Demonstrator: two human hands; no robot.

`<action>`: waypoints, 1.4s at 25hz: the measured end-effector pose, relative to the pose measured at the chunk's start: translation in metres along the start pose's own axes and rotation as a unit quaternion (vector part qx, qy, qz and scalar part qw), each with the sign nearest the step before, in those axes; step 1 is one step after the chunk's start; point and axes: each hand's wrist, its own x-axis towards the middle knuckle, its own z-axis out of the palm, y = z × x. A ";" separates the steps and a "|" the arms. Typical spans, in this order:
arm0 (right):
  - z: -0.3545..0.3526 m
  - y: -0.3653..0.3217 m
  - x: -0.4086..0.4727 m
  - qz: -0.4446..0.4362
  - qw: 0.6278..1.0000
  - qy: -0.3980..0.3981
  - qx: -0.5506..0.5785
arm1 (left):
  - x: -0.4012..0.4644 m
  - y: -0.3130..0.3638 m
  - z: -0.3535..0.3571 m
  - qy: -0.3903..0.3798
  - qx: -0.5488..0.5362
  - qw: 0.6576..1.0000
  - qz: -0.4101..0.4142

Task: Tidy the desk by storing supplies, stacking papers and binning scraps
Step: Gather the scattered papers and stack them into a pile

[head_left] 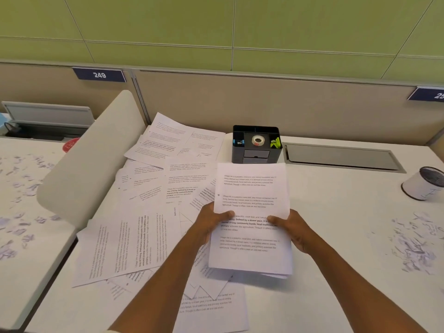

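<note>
The left hand [211,224] and right hand [292,228] each held one side of the paper stack [251,212], just above the desk [336,236], likely to line up its edges. Loose sheets [149,212] lay beside it.

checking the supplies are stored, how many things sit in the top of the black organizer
3: blue binder clip in the left slot, tape roll in the middle, green clips in the right slot. The rear compartments' contents are hidden.

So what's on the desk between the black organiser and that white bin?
In the head view, only a grey cable hatch set into the desk lies between the black organiser and the white bin.
</note>
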 end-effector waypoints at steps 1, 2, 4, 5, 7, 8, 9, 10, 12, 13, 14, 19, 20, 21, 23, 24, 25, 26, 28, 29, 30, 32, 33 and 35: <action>-0.005 0.006 -0.003 0.001 1.000 0.008 -0.003 | 0.001 -0.003 0.006 0.003 0.014 1.000 0.000; -0.011 0.012 -0.005 0.002 1.000 0.020 -0.001 | 0.003 -0.005 0.011 0.006 0.025 1.000 -0.001; -0.024 0.018 -0.007 0.002 0.999 0.053 0.011 | 0.008 -0.008 0.021 0.013 0.033 0.999 -0.006; -0.032 0.019 -0.007 0.003 0.998 0.067 0.020 | 0.011 -0.008 0.025 0.021 0.041 0.999 -0.006; -0.050 0.017 -0.005 0.006 0.996 0.085 0.035 | 0.018 -0.005 0.030 0.078 0.127 0.989 0.012; -0.059 0.016 -0.004 0.008 0.995 0.093 0.040 | 0.023 -0.005 0.029 0.120 0.198 0.972 0.028; -0.068 0.015 -0.002 0.012 0.994 0.101 0.043 | 0.028 -0.004 0.026 0.156 0.264 0.951 0.044; -0.076 0.015 0.000 0.017 0.993 0.110 0.043 | 0.034 -0.002 0.022 0.180 0.316 0.930 0.055; -0.087 0.017 0.005 0.030 0.991 0.122 0.041 | 0.047 0.004 0.012 0.204 0.403 0.890 0.054; -0.092 0.019 0.008 0.035 0.991 0.127 0.038 | 0.054 0.009 0.008 0.212 0.445 0.869 0.046; -0.095 0.020 0.011 0.039 0.990 0.133 0.034 | 0.061 0.014 0.003 0.216 0.486 0.846 0.035; -0.109 0.032 0.028 0.061 0.986 0.152 0.013 | 0.085 0.029 -0.014 0.183 0.583 0.788 -0.073; -0.110 0.033 0.031 0.064 0.986 0.153 0.011 | 0.088 0.028 -0.017 0.175 0.595 0.778 -0.097; -0.112 0.034 0.034 0.065 0.986 0.151 0.010 | 0.090 0.026 -0.018 0.173 0.610 0.765 -0.114; -0.112 0.035 0.037 0.065 0.988 0.142 0.007 | 0.093 0.024 -0.022 0.178 0.633 0.742 -0.129; -0.112 0.035 0.039 0.063 0.988 0.138 0.005 | 0.096 0.023 -0.024 0.180 0.633 0.741 -0.132; -0.112 0.036 0.039 0.062 0.989 0.136 0.002 | 0.098 0.024 -0.025 0.178 0.627 0.747 -0.132; -0.112 0.037 0.039 0.062 0.989 0.134 -0.001 | 0.100 0.024 -0.026 0.174 0.617 0.756 -0.131; -0.112 0.038 0.039 0.063 0.989 0.134 -0.006 | 0.102 0.025 -0.026 0.173 0.592 0.778 -0.123; -0.113 0.038 0.039 0.063 0.989 0.136 -0.007 | 0.101 0.025 -0.025 0.180 0.574 0.790 -0.117; -0.114 0.038 0.039 0.064 0.988 0.138 -0.008 | 0.099 0.024 -0.023 0.195 0.552 0.803 -0.109; -0.114 0.038 0.039 0.066 0.988 0.140 -0.005 | 0.090 0.020 -0.016 0.230 0.489 0.836 -0.100; -0.114 0.038 0.039 0.066 0.988 0.141 -0.002 | 0.083 0.015 -0.010 0.245 0.446 0.855 -0.096; -0.113 0.037 0.041 0.065 0.988 0.140 0.000 | 0.065 0.001 0.000 0.274 0.375 0.880 -0.094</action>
